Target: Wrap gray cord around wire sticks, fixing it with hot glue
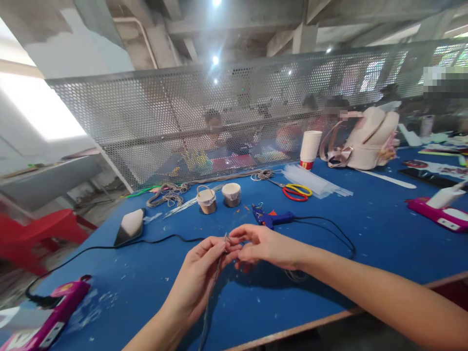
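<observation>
Grey cord (207,314) is pinched by the left hand (197,275) over the near middle of a blue table (146,292) — seemingly steadied for the right hand (268,246), whose grip cannot be told; beyond, a glue gun (268,219) is laid within reach

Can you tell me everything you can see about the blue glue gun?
The glue gun is dark blue and looks like plastic, with an orange trigger. It lies on the blue table, just beyond the person's right hand. Its handle points right, and a black power cord runs from the handle's end. Nobody is gripping it.
</observation>
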Available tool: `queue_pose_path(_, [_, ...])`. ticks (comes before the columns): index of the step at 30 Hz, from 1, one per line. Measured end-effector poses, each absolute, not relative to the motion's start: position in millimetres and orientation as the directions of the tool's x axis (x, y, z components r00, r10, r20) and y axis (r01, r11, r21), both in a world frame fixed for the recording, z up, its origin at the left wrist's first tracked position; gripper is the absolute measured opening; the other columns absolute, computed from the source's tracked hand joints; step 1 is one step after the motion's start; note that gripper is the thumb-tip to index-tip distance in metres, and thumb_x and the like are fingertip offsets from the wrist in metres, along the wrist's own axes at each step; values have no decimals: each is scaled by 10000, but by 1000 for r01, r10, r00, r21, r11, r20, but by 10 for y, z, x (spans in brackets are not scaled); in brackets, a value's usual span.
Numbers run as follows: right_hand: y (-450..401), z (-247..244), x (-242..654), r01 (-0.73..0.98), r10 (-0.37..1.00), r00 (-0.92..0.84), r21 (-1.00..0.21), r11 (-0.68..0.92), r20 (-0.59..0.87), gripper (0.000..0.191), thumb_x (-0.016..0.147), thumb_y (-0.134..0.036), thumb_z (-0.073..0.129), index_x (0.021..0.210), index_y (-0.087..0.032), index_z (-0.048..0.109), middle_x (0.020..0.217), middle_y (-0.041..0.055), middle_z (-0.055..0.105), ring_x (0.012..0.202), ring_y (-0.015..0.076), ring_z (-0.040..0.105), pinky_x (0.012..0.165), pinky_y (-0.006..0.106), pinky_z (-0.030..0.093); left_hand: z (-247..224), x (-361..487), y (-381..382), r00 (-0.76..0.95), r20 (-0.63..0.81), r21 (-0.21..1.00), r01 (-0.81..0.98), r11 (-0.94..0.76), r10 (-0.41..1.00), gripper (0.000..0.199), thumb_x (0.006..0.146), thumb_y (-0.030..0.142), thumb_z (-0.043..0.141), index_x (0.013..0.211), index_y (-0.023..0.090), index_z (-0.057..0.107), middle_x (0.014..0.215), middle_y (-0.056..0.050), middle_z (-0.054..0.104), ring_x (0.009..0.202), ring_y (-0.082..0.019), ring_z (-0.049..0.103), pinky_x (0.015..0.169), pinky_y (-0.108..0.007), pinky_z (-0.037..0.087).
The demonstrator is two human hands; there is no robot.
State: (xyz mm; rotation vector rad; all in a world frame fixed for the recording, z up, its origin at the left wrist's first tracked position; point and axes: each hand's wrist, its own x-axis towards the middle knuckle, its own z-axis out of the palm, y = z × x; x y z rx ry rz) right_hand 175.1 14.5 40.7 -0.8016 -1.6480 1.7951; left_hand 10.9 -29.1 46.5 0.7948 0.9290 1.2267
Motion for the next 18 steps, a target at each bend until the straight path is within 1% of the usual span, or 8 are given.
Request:
queue_pose_path(1, [122, 410, 1726, -30, 759, -646, -991, -130, -81, 402, 658, -216, 644, 1029, -161, 500, 972, 44, 594, 596, 85, 552, 508, 220, 416, 466, 107, -301, 82, -152, 895, -412, 173, 985, 86, 671, 172, 736, 682, 99, 692, 828, -116, 723, 803, -202, 686, 753, -231, 546])
queue_pose_path(3, [103, 419, 1729, -10, 801, -590, -992, -130, -99, 343, 671, -233, 658, 979, -154, 529, 864, 11, 586, 531, 56, 477, 456, 191, 347, 473, 90, -321, 66, -159, 898, -405, 172, 985, 96, 656, 170, 748, 675, 94, 692, 852, -125, 724, 786, -196, 687, 757, -230, 543])
queue_pose_path(7, [119, 438, 1804, 91, 865, -500, -992, 91, 34, 146, 701, -223, 652, 819, -142, 618, 690, -21, 573, 620, 89, 499, 565, 215, 378, 508, 75, -358, 24, -177, 916, -363, 173, 984, 125, 638, 188, 761, 700, 96, 703, 924, -132, 717, 778, -184, 677, 727, -233, 549])
queue_pose_path(9, [130, 438, 1823, 107, 875, -476, -982, 153, 84, 116, 712, -230, 643, 788, -143, 641, 681, -17, 589, 632, 99, 508, 604, 233, 389, 524, 90, -375, 14, -155, 935, -320, 151, 988, 141, 642, 219, 754, 713, 108, 702, 899, -116, 711, 756, -190, 666, 622, -241, 559])
queue_pose_path(10, [136, 436, 1827, 108, 881, -463, -981, 162, 95, 117, 716, -238, 641, 781, -142, 646, 681, -15, 595, 629, 100, 508, 608, 236, 392, 528, 98, -382, 20, -145, 945, -293, 145, 989, 150, 652, 243, 745, 714, 115, 696, 832, -100, 706, 688, -178, 653, 530, -231, 543])
queue_pose_path(13, [150, 431, 1825, 94, 896, -432, -983, 158, 102, 136, 713, -264, 649, 764, -138, 651, 667, -14, 596, 613, 97, 502, 601, 234, 391, 523, 113, -396, 32, -162, 955, -246, 165, 986, 178, 673, 298, 722, 695, 130, 667, 582, -15, 604, 418, -81, 488, 315, -154, 350])
queue_pose_path(15, [159, 432, 1819, 78, 900, -426, -987, 142, 96, 158, 702, -283, 664, 764, -139, 652, 660, -15, 595, 608, 95, 500, 595, 232, 390, 513, 110, -399, 16, -191, 948, -258, 189, 981, 184, 663, 297, 727, 688, 131, 653, 520, 29, 517, 373, -40, 381, 302, -126, 247])
queue_pose_path(18, [169, 443, 1810, 58, 910, -409, -993, 98, 66, 186, 675, -306, 691, 755, -143, 652, 658, -15, 596, 615, 97, 507, 599, 231, 396, 502, 102, -394, -5, -203, 940, -282, 194, 979, 193, 639, 289, 741, 688, 127, 647, 504, 49, 447, 397, -36, 342, 323, -120, 206])
